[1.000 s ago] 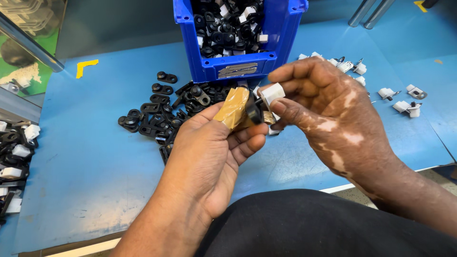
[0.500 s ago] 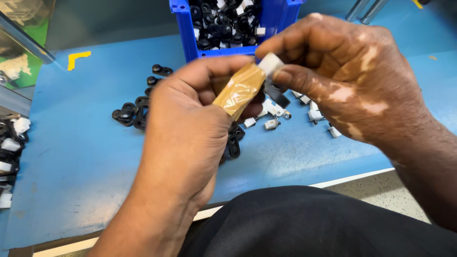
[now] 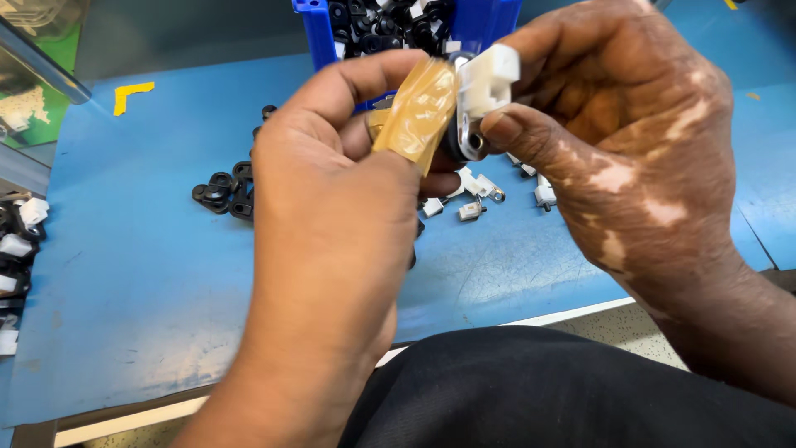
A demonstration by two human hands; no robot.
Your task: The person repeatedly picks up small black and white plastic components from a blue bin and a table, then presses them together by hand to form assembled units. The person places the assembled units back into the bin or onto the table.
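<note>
My left hand is raised close to the camera, its thumb wrapped in tan tape, and it pinches a small black part that is mostly hidden. My right hand meets it from the right and holds a small white plastic piece with a metal tab against that black part. Both hands hover above the blue table, in front of a blue bin filled with black and white parts.
A pile of loose black ring-shaped parts lies on the table left of my hands. Several small white pieces are scattered under my hands. More black and white parts sit at the left edge. A yellow corner mark is at the back left.
Both hands have risen closer to the camera and now hide much of the black pile. The white piece has stayed pressed to the black part between my fingers.
</note>
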